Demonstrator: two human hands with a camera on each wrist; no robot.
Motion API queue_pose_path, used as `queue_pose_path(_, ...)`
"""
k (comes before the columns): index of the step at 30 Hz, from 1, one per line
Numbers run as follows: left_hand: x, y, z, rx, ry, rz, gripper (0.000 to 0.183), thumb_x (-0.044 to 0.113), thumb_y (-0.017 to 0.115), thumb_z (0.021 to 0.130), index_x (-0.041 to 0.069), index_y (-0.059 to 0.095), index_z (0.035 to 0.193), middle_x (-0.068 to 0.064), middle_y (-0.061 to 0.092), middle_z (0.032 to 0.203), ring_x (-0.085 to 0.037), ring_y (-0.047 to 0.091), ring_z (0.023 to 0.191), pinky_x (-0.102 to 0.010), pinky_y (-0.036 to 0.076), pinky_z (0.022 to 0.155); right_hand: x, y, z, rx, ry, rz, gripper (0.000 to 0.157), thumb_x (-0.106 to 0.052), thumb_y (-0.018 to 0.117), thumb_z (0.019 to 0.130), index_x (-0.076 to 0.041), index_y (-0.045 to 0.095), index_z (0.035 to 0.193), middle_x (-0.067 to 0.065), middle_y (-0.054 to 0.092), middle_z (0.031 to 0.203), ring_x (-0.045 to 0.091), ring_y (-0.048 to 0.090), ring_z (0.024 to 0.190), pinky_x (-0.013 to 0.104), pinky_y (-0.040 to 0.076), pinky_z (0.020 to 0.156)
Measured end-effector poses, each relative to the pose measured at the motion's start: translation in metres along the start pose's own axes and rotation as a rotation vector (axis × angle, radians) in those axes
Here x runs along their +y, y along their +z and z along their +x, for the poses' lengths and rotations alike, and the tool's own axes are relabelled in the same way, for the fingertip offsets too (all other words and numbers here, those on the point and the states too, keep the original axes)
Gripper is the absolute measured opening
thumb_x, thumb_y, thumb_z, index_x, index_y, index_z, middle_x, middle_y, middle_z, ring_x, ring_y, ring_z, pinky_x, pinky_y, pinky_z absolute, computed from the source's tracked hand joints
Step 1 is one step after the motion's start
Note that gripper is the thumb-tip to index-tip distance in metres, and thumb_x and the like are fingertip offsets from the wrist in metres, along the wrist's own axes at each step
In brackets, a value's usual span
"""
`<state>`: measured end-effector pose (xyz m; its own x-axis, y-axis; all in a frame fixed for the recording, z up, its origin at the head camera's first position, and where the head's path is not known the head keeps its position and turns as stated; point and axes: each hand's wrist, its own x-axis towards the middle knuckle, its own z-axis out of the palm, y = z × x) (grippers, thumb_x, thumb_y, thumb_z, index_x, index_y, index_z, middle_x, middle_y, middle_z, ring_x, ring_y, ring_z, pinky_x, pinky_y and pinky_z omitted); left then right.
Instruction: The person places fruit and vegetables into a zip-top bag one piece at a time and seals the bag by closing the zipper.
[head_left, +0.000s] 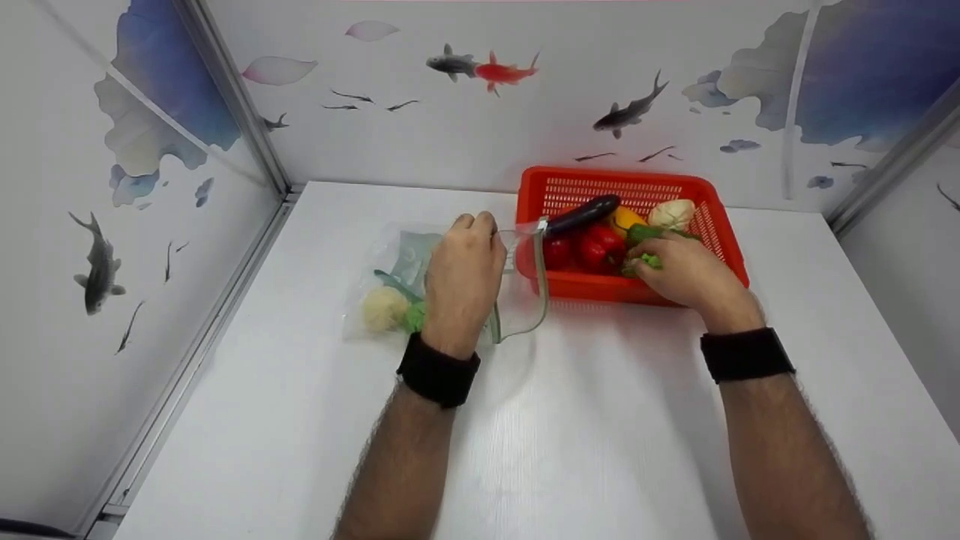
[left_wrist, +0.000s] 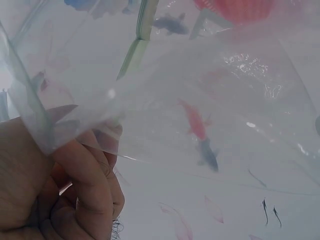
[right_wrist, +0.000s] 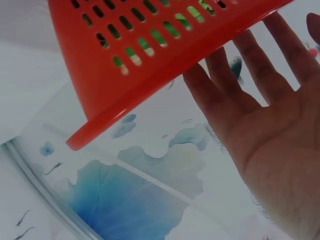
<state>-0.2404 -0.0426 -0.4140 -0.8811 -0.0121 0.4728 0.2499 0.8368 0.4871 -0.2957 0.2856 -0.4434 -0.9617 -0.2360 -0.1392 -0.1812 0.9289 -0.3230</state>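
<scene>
No text, label, brand, number or sign can be read in any view, whether on the bag point(head_left: 542, 285), the basket point(head_left: 600, 287) or the walls point(head_left: 525, 135). A bluish-green patch point(head_left: 418, 255) at the bag is too blurred to tell whether it bears any lettering.

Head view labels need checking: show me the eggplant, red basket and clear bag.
Eggplant point(head_left: 585, 215): head view, mid-body.
Red basket point(head_left: 600, 286): head view, near rim.
Clear bag point(head_left: 417, 253): head view, its greenish area.
</scene>
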Motion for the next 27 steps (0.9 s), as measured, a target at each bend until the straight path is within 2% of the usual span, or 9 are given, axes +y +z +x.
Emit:
queue_pose_path(6, 0.001, 0.001, 0.000, -0.003, 0.005, 0.006, 0.010, 0.007, 0.076, 0.113, 0.001, 0.083, 0.116, -0.016, 0.082, 0.104, -0.031, 0.086, 0.095, -0.042, 0.074, 0.082, 0.017, 0.000, 0.005, -0.076, 0.063, -0.039, 0.042, -0.030, 0.060, 0.118, 0.002, 0.078, 0.138, 0.025, 0.073, 0.123, 0.046, 0.066, 0.119, 0.073, 0.054, 0.121)
queue_pose_path(9, 0.001, 0.002, 0.000, -0.008, 0.005, 0.009, 0.010, 0.007, 0.076, 0.113, 0.001, 0.083, 0.116, -0.016, 0.082, 0.104, -0.031, 0.087, 0.096, -0.041, 0.074, 0.083, 0.023, 0.001, 0.006, -0.111, 0.074, -0.067, 0.041, -0.032, 0.058, 0.119, 0.001, 0.079, 0.133, 0.022, 0.073, 0.114, 0.046, 0.066, 0.113, 0.073, 0.056, 0.116)
queue_pose_path(12, 0.001, 0.002, 0.000, -0.017, 0.003, 0.012, 0.011, 0.008, 0.075, 0.113, 0.001, 0.083, 0.117, -0.016, 0.082, 0.105, -0.031, 0.086, 0.097, -0.042, 0.074, 0.085, 0.029, 0.002, 0.007, -0.165, 0.100, -0.075, 0.047, -0.034, 0.053, 0.120, 0.002, 0.077, 0.139, 0.024, 0.072, 0.118, 0.046, 0.065, 0.114, 0.074, 0.055, 0.117)
queue_pose_path(15, 0.001, 0.002, 0.000, -0.028, 0.001, 0.012, 0.011, 0.008, 0.075, 0.113, 0.002, 0.082, 0.117, -0.016, 0.082, 0.106, -0.031, 0.086, 0.098, -0.042, 0.074, 0.086, 0.033, 0.002, 0.008, -0.239, 0.148, -0.055, 0.062, -0.039, 0.045, 0.121, 0.006, 0.066, 0.157, 0.032, 0.070, 0.139, 0.052, 0.063, 0.129, 0.078, 0.048, 0.127)
queue_pose_path(18, 0.002, 0.002, 0.000, -0.033, 0.000, 0.010, 0.011, 0.008, 0.076, 0.113, 0.001, 0.083, 0.118, -0.016, 0.082, 0.106, -0.031, 0.086, 0.097, -0.042, 0.074, 0.087, 0.037, 0.003, 0.009, -0.300, 0.197, -0.032, 0.073, -0.045, 0.037, 0.122, 0.009, 0.051, 0.170, 0.039, 0.059, 0.161, 0.057, 0.057, 0.144, 0.080, 0.039, 0.135)
queue_pose_path(20, 0.002, 0.002, 0.000, -0.034, 0.001, 0.010, 0.011, 0.008, 0.076, 0.113, 0.001, 0.083, 0.118, -0.016, 0.082, 0.106, -0.031, 0.086, 0.097, -0.042, 0.074, 0.086, 0.038, 0.002, 0.010, -0.324, 0.234, -0.011, 0.078, -0.049, 0.035, 0.122, 0.010, 0.048, 0.171, 0.040, 0.057, 0.162, 0.057, 0.056, 0.145, 0.080, 0.039, 0.135)
queue_pose_path(23, 0.002, 0.002, 0.000, -0.036, -0.003, 0.014, 0.010, 0.008, 0.076, 0.113, 0.002, 0.083, 0.118, -0.016, 0.082, 0.106, -0.031, 0.086, 0.097, -0.041, 0.074, 0.087, 0.040, 0.002, 0.011, -0.335, 0.272, 0.015, 0.081, -0.052, 0.035, 0.120, 0.010, 0.050, 0.170, 0.037, 0.060, 0.152, 0.054, 0.057, 0.137, 0.079, 0.044, 0.130)
queue_pose_path(27, 0.002, 0.002, 0.001, -0.047, -0.010, 0.012, 0.011, 0.009, 0.076, 0.113, 0.002, 0.083, 0.119, -0.016, 0.082, 0.107, -0.030, 0.086, 0.098, -0.041, 0.074, 0.088, 0.042, 0.003, 0.012, -0.333, 0.291, 0.029, 0.081, -0.055, 0.036, 0.120, 0.008, 0.051, 0.169, 0.034, 0.060, 0.146, 0.052, 0.057, 0.133, 0.078, 0.047, 0.127)
